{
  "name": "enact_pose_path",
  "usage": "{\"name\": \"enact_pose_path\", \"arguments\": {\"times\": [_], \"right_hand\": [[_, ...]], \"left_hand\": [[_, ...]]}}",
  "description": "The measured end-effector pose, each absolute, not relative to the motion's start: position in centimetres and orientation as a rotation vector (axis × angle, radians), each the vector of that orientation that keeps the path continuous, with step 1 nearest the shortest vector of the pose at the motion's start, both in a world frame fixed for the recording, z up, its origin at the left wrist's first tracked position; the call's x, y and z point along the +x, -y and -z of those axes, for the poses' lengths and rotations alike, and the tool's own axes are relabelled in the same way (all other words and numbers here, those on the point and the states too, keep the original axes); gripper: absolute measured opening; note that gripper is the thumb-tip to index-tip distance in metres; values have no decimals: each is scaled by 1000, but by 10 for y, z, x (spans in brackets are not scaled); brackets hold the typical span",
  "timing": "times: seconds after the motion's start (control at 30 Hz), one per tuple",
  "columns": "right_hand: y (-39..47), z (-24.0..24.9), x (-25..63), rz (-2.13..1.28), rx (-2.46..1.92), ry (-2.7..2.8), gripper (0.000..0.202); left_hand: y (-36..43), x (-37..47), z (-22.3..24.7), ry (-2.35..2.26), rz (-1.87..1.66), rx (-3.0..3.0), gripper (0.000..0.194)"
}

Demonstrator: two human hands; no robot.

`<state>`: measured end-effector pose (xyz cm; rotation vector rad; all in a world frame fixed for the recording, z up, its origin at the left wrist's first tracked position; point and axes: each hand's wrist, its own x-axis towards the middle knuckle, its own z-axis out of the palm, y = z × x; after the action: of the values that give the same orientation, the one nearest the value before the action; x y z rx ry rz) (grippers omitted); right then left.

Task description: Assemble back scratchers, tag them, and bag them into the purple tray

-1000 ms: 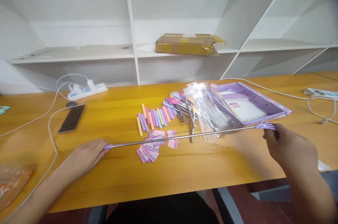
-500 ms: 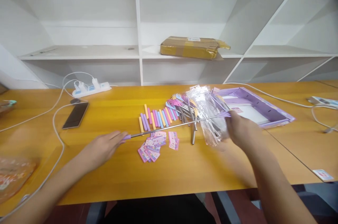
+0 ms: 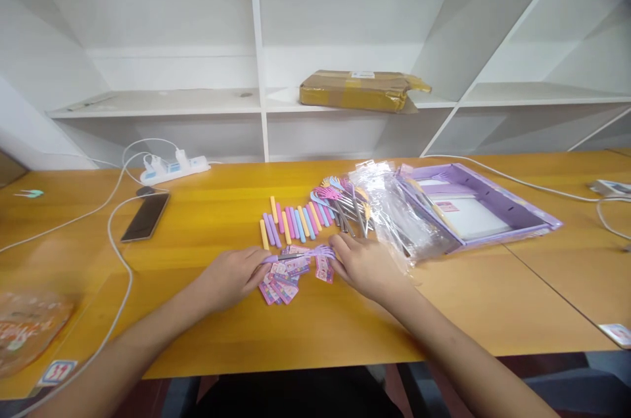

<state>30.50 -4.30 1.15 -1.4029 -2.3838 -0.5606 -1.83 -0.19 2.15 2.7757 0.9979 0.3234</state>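
A purple telescopic back scratcher (image 3: 292, 256) spans the gap between my hands, its metal rod short. My left hand (image 3: 241, 275) is closed on its purple handle, and my right hand (image 3: 359, 263) pinches its claw-shaped head. Beneath it lie pink and purple printed cards (image 3: 283, 283). Behind the cards is a row of yellow, pink, blue and purple handle sleeves (image 3: 296, 221). A pile of metal scratchers with coloured claw heads (image 3: 340, 198) sits to their right, against a clear plastic bag (image 3: 394, 221).
An open purple box (image 3: 513, 201) stands at the right. On the left are a phone (image 3: 146, 216), a white power strip (image 3: 175, 169), loose white cables and an orange-printed plastic bag (image 3: 32, 332). A taped cardboard package (image 3: 357, 89) rests on the shelf behind.
The hands have come together and the scratcher's long rod has collapsed to a short length. My right hand has moved left, away from the plastic bag.
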Motion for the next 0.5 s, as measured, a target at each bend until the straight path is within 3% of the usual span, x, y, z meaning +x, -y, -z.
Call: {"name": "enact_pose_path", "arguments": {"times": [0.37, 0.5], "right_hand": [[44, 3, 289, 486, -1165, 2564, 22], [49, -2, 288, 457, -1146, 2567, 24]], "left_hand": [[-5, -20, -9, -1328, 120, 2856, 35], [-5, -20, -10, -1400, 168, 2852, 24]]}}
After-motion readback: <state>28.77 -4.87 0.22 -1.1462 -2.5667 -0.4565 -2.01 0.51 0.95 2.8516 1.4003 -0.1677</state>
